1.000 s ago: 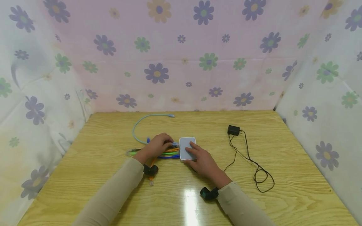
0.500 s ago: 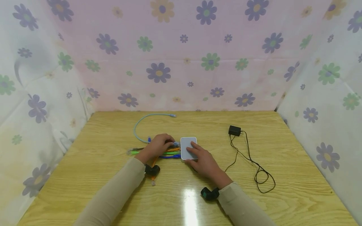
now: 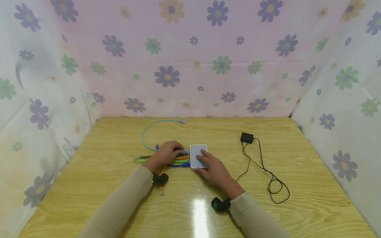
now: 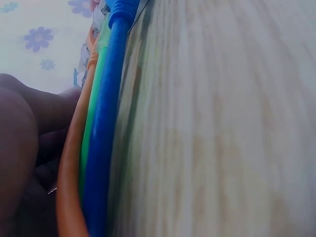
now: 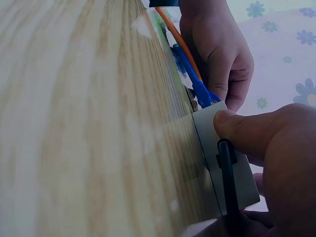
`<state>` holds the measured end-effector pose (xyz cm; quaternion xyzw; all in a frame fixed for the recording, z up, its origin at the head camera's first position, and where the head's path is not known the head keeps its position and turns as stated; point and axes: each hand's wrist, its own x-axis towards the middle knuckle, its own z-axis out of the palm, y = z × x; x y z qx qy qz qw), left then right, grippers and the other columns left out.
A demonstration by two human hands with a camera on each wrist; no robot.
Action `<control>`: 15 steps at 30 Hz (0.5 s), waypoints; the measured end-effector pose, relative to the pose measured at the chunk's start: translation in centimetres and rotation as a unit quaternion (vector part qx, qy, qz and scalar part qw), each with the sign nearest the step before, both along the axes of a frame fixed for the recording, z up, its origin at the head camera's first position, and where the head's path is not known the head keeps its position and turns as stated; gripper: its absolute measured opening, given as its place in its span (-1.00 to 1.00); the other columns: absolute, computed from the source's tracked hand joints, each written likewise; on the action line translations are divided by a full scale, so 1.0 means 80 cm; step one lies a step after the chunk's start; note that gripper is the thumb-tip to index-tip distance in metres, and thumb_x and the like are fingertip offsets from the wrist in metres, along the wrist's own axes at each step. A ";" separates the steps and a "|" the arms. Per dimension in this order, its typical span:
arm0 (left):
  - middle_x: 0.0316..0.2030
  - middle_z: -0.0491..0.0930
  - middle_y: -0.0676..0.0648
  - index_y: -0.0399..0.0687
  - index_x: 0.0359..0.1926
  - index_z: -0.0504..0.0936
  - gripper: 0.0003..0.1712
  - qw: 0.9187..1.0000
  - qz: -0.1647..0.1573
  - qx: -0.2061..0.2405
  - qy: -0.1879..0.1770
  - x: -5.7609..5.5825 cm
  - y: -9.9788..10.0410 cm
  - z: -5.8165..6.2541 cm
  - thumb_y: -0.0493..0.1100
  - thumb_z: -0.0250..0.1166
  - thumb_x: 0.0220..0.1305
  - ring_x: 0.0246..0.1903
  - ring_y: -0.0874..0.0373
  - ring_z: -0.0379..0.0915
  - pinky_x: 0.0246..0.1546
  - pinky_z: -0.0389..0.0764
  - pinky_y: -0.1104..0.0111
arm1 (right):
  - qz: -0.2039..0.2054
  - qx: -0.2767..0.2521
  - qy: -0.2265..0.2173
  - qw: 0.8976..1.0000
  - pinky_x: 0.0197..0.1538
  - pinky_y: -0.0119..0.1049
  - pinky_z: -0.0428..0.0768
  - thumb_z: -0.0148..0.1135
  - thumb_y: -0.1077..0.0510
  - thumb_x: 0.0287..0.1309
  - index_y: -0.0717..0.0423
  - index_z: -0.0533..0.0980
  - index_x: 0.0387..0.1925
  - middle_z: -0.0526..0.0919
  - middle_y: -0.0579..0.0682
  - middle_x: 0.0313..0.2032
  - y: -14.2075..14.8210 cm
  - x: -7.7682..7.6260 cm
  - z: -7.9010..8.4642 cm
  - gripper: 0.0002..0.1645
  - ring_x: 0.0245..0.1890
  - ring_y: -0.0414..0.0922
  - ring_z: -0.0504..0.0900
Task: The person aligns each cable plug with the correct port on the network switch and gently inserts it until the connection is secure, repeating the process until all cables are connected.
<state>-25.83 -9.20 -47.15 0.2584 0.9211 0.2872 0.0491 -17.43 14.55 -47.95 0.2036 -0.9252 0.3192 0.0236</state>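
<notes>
A small white box that looks like a network switch [image 3: 196, 156] lies flat on the wooden table. My right hand [image 3: 216, 171] holds it, fingers spread over the top and thumb [image 5: 232, 126] against its near side, beside a plugged-in black cord [image 5: 227, 173]. My left hand [image 3: 167, 152] pinches the light blue network cable [image 3: 185, 152] by its plug at the box's left side. Whether that plug is fully seated is hidden. Under this hand, blue [image 4: 106, 113], green [image 4: 95, 94] and orange [image 4: 74, 153] network cables run to the same side of the box.
The light blue cable's free end [image 3: 182, 121] curves out toward the back. Loose cable ends [image 3: 138, 160] lie at the left, and an orange cable end [image 3: 161, 191] points toward the front. A black power adapter [image 3: 247, 138] with looped cord lies at the right.
The head view has shifted very slightly. Both hands keep their places on the plug and the box, with no clear movement between them.
</notes>
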 end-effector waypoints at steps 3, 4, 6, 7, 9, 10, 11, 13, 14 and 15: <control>-0.19 0.65 -0.01 -0.04 -0.08 0.67 -0.80 1.000 -0.003 0.000 0.002 0.000 0.000 0.000 -0.16 0.15 0.41 -0.17 0.13 0.57 -0.06 0.59 0.20 | 0.001 0.003 0.002 1.000 0.24 0.02 0.48 0.30 -0.10 0.20 0.03 0.45 0.28 0.27 0.09 0.42 0.001 0.000 0.000 -0.34 0.36 0.15 0.34; -0.19 0.65 0.00 -0.04 -0.08 0.67 -0.81 1.000 -0.002 0.000 0.000 0.000 0.000 0.000 -0.16 0.15 0.41 -0.17 0.14 0.57 -0.07 0.59 0.20 | 0.001 0.005 0.002 1.000 0.24 0.01 0.48 0.29 -0.10 0.20 0.03 0.45 0.28 0.27 0.08 0.42 0.001 0.000 0.000 -0.34 0.36 0.15 0.34; -0.20 0.65 0.01 -0.03 -0.09 0.67 -0.81 1.000 -0.001 -0.001 -0.003 -0.001 0.001 0.001 -0.16 0.15 0.41 -0.18 0.14 0.56 -0.08 0.59 0.21 | 0.002 0.008 0.004 1.000 0.24 0.02 0.48 0.28 -0.10 0.21 0.04 0.44 0.29 0.26 0.09 0.42 0.001 -0.001 0.000 -0.34 0.36 0.15 0.34; -0.20 0.65 0.01 -0.03 -0.09 0.67 -0.81 1.000 0.000 -0.001 -0.004 -0.001 0.001 0.001 -0.16 0.15 0.41 -0.19 0.15 0.56 -0.08 0.59 0.21 | 0.003 0.008 0.004 1.000 0.23 0.02 0.48 0.28 -0.10 0.21 0.04 0.44 0.29 0.26 0.10 0.42 0.001 -0.001 0.001 -0.35 0.35 0.16 0.34; -0.21 0.64 0.01 -0.03 -0.09 0.67 -0.81 1.000 0.004 -0.003 -0.009 -0.001 0.002 0.001 -0.16 0.15 0.42 -0.19 0.16 0.55 -0.08 0.59 0.22 | 0.004 0.008 0.005 1.000 0.23 0.03 0.48 0.28 -0.09 0.22 0.06 0.44 0.28 0.26 0.11 0.42 0.001 0.000 0.001 -0.35 0.35 0.16 0.34; -0.21 0.64 0.01 -0.03 -0.08 0.67 -0.81 1.000 0.005 -0.004 -0.010 -0.001 0.003 0.001 -0.16 0.15 0.42 -0.20 0.15 0.55 -0.09 0.59 0.21 | 0.005 0.007 0.006 1.000 0.23 0.03 0.48 0.28 -0.09 0.22 0.06 0.44 0.28 0.26 0.11 0.42 0.001 0.000 0.001 -0.35 0.35 0.17 0.35; -0.20 0.64 0.01 -0.03 -0.08 0.67 -0.81 1.000 0.006 -0.005 -0.011 -0.001 0.003 0.002 -0.16 0.14 0.42 -0.20 0.15 0.55 -0.08 0.59 0.21 | 0.006 0.005 0.006 1.000 0.23 0.03 0.48 0.28 -0.09 0.22 0.07 0.44 0.28 0.27 0.12 0.42 0.001 0.000 0.001 -0.35 0.35 0.17 0.35; -0.20 0.65 0.00 -0.04 -0.08 0.66 -0.80 1.000 0.006 -0.007 -0.012 -0.001 0.003 0.002 -0.16 0.14 0.42 -0.19 0.15 0.55 -0.08 0.59 0.21 | 0.005 0.002 0.006 1.000 0.24 0.03 0.48 0.28 -0.08 0.22 0.06 0.45 0.28 0.27 0.12 0.41 0.001 0.000 0.001 -0.36 0.35 0.17 0.35; -0.20 0.65 0.00 -0.04 -0.08 0.67 -0.80 1.000 0.007 -0.006 -0.013 0.000 0.003 0.003 -0.16 0.14 0.42 -0.19 0.15 0.55 -0.07 0.59 0.21 | 0.006 0.002 0.006 1.000 0.24 0.03 0.48 0.28 -0.09 0.22 0.06 0.45 0.28 0.27 0.12 0.42 0.001 0.000 0.001 -0.35 0.35 0.17 0.35; -0.20 0.65 -0.01 -0.05 -0.08 0.67 -0.80 1.000 0.007 -0.005 -0.014 0.000 0.003 0.004 -0.16 0.15 0.42 -0.19 0.15 0.55 -0.07 0.59 0.20 | 0.006 0.002 0.008 1.000 0.23 0.03 0.48 0.28 -0.09 0.21 0.06 0.45 0.28 0.27 0.12 0.41 0.000 0.000 0.001 -0.35 0.35 0.17 0.35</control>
